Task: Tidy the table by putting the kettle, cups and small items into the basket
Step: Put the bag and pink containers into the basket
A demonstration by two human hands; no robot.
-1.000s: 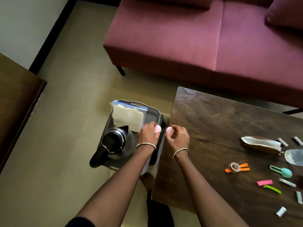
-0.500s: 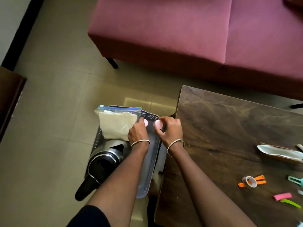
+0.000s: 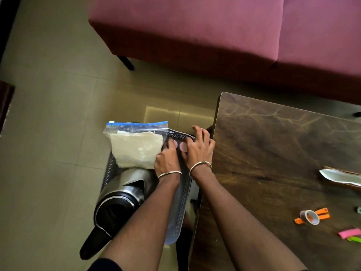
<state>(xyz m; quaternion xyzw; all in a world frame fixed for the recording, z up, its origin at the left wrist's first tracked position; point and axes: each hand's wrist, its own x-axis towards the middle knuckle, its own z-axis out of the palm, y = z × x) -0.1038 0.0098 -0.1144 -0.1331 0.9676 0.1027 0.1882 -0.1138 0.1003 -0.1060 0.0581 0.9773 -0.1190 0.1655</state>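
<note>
Here: left hand (image 3: 167,160), right hand (image 3: 199,150) pinch pink pieces (image 3: 183,147) over basket (image 3: 180,204).

The pink pieces (image 3: 175,143) showed only as patches between the fingers of the left hand (image 3: 168,161) and right hand (image 3: 199,151) — their shape could not be told. The left forearm hid part of the kettle (image 3: 121,194) and much of the basket (image 3: 179,202). The right edge cut off a silver pouch (image 3: 340,178) and a green clip (image 3: 354,239) on the tabletop (image 3: 263,153).

Shiny metal kettle (image 3: 127,184), perforated plastic basket (image 3: 178,208)
</note>
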